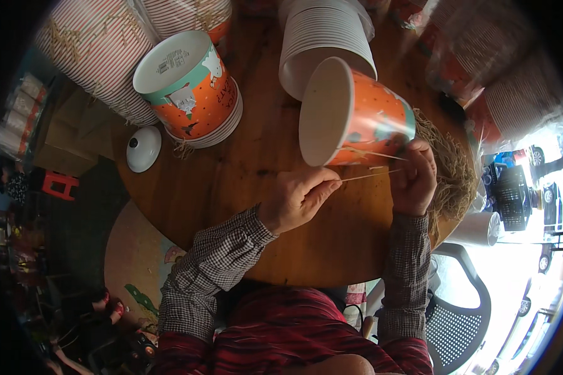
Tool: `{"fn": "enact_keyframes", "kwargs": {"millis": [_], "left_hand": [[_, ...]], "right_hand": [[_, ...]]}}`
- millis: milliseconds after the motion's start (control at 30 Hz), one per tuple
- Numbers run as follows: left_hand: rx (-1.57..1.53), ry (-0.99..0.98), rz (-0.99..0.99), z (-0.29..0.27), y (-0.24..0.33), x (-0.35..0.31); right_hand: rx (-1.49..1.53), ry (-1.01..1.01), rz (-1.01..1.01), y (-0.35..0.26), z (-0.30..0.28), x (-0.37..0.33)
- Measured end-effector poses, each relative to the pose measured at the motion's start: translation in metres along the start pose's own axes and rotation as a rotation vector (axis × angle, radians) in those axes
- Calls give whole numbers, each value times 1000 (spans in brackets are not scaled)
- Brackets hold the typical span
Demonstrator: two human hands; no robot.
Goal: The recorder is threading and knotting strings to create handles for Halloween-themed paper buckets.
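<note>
An orange paper bucket [356, 112] with a white bottom lies tilted on its side on the round wooden table [263, 156]. My left hand [297, 197] pinches one end of a thin tan cord [366, 177] just below the bucket. My right hand [416, 175] grips the bucket's rim edge and the cord's other end. A second strand [375, 153] runs across the bucket's side. A heap of tan cords [450, 169] lies right behind my right hand.
Another orange bucket [191, 84] rests upside down on a stack at the left. A stack of white buckets [322, 44] lies behind. Striped bucket stacks [100, 50] fill the back left. A white round object [144, 148] sits at the table's left edge. A black chair [463, 312] stands at lower right.
</note>
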State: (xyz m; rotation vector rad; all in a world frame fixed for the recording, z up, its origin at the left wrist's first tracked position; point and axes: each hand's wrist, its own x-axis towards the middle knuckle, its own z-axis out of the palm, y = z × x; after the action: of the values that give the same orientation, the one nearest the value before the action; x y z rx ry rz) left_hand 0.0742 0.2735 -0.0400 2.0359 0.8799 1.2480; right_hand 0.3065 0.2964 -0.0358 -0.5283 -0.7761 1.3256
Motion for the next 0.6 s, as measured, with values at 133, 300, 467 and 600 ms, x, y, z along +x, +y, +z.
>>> {"fn": "enact_keyframes", "kwargs": {"millis": [133,300,467,600], "left_hand": [[-40,57,13,-6,0,2],[-120,37,66,-1,-2,-1],[-165,28,110,-1,-2,0],[-162,20,48,-2,-1,-1]], "right_hand": [[75,118,-56,-9,-17,5],[64,186,-89,-15,-21,9],[-136,387,-100,-16,-26,14],[-472,459,-264,-11,-9,13]]}}
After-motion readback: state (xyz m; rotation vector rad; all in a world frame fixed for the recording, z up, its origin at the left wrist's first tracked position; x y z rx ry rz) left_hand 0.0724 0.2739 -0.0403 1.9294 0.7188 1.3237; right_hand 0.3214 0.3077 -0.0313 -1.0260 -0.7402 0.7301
